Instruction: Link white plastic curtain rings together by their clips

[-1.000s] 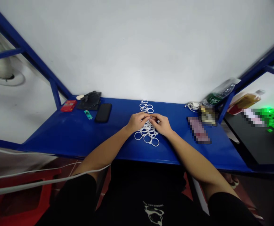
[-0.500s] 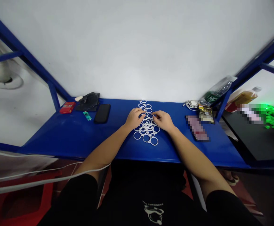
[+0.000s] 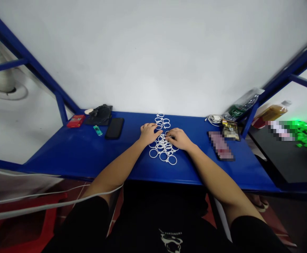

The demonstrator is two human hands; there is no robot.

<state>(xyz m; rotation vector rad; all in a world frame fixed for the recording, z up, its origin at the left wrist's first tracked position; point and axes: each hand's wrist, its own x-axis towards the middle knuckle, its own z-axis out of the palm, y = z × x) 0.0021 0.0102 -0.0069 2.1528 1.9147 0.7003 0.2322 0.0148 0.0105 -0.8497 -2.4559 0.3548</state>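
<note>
Many white plastic rings [image 3: 163, 156], each with a small knob-like joint, lie overlapping in a loose pile on the blue table [image 3: 90, 158]. My left hand [image 3: 149, 133] rests at the pile's left side, fingers stretched out and thumb apart, its fingertips by a white ring at the back. From the right, my right hand [image 3: 179, 138] reaches over the middle of the pile. Its thumb and fingers are bent together on a white ring there, which they partly cover. Behind the hands a few more rings trail toward the wall.
To the left lie a black phone [image 3: 115, 128], a teal packet [image 3: 97, 130], a red box [image 3: 76, 121] and a black bag [image 3: 100, 113]. A white charger cable [image 3: 214, 119], a gold-black packet [image 3: 229, 129], a blurred phone-like object [image 3: 221, 146] and a bottle [image 3: 241, 106] are at right.
My right hand has moved left and slightly forward over the pile, its fingers now among the middle rings. My left hand has barely shifted.
</note>
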